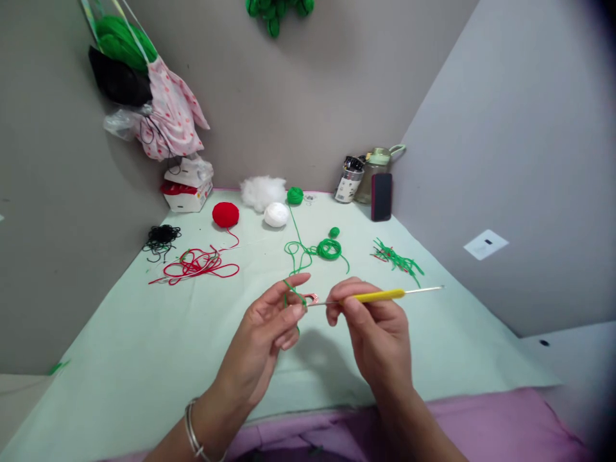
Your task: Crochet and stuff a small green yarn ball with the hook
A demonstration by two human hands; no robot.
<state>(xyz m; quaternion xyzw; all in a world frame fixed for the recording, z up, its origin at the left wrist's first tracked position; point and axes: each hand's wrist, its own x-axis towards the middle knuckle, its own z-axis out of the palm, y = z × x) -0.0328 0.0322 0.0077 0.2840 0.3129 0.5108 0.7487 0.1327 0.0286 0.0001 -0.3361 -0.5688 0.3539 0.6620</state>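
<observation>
My right hand (373,327) grips a crochet hook with a yellow handle (380,296) and thin metal ends. The hook's left tip reaches the fingertips of my left hand (264,333), where thumb and finger pinch a small piece of green yarn work (304,301). Green yarn (289,287) loops over the raised index finger of that hand. A small pinkish ring-like piece (312,298) shows right by the pinch; what it is attached to I cannot make out. Beyond the hands, a coil of green yarn (329,249) lies on the table, with a strand running back to a green ball (295,196).
On the pale green tabletop (144,359) lie a red yarn ball (226,215), tangled red yarn (199,266), black yarn (163,237), white stuffing (264,192), a white ball (276,215) and green scraps (397,258). A phone (382,197), bottle (378,157) and pen cup (349,183) stand behind.
</observation>
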